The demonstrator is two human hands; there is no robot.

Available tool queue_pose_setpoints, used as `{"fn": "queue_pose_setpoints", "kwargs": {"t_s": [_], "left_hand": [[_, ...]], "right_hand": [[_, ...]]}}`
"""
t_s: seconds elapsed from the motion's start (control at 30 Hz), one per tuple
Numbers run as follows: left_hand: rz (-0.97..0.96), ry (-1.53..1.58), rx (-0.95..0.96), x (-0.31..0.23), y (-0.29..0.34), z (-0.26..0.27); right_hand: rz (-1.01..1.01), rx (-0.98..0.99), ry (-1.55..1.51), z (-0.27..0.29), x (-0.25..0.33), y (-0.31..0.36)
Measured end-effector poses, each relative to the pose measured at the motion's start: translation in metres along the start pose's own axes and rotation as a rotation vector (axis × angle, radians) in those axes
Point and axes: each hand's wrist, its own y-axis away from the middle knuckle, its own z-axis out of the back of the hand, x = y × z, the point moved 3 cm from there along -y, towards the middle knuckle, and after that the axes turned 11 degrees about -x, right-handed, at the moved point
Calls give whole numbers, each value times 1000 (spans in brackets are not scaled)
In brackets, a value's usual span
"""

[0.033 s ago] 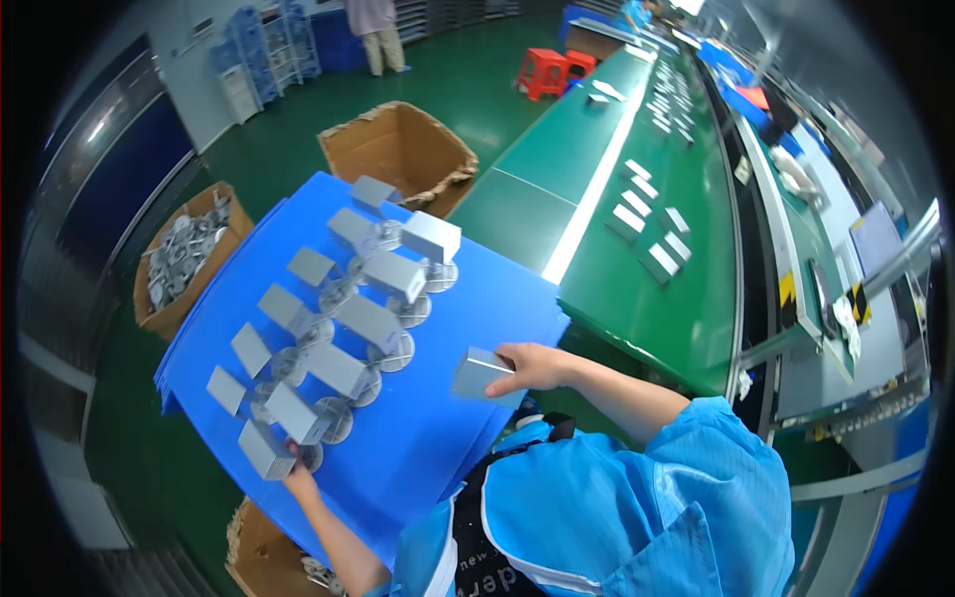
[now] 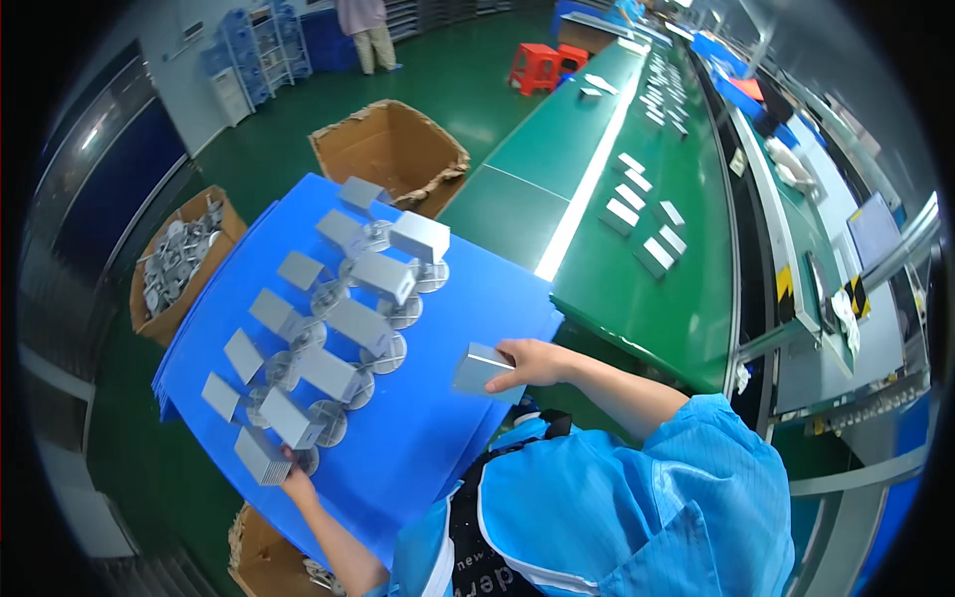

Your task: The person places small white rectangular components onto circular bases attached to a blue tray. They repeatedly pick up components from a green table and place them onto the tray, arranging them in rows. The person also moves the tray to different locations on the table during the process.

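My right hand [image 2: 532, 365] is closed round a grey rectangular block [image 2: 481, 369], held over the right edge of a blue sheet [image 2: 438, 438]. At the sheet's near left, my left hand [image 2: 298, 482] grips the corner of a grey finned block [image 2: 262, 456]; some of its fingers are hidden behind the block. Rows of similar grey blocks [image 2: 328, 372] stand on the sheet, leading away from me. Round grey discs with crossed ribs [image 2: 329, 423] lie at their feet, partly covered by the blocks.
Beyond the sheet is a cardboard box [image 2: 388, 149]; another box [image 2: 189, 269] on the left holds many grey discs. A green conveyor [image 2: 657, 318] carrying more blocks runs away at right. Red stools [image 2: 535, 68] and a standing person [image 2: 366, 35] are farther off.
The surroundings have shifted slightly left in the picture. Both hands keep their grip on the same blocks.
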Motion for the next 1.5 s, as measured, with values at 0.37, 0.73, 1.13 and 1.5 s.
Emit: {"fn": "queue_pose_setpoints", "kwargs": {"t_s": [0.37,0.73,1.13,1.5], "left_hand": [[208,-227,333,-133,155,29],[185,-365,1286,-214,234,-269],[-520,-441,1201,-231,251,-365],[-959,-635,1019,-213,270,-361]], "right_hand": [[-430,-886,391,139,-292,-40],[-178,-817,809,208,-323,-107],[5,-77,-822,145,-161,-5],[-111,63,-752,80,-167,-1]]}}
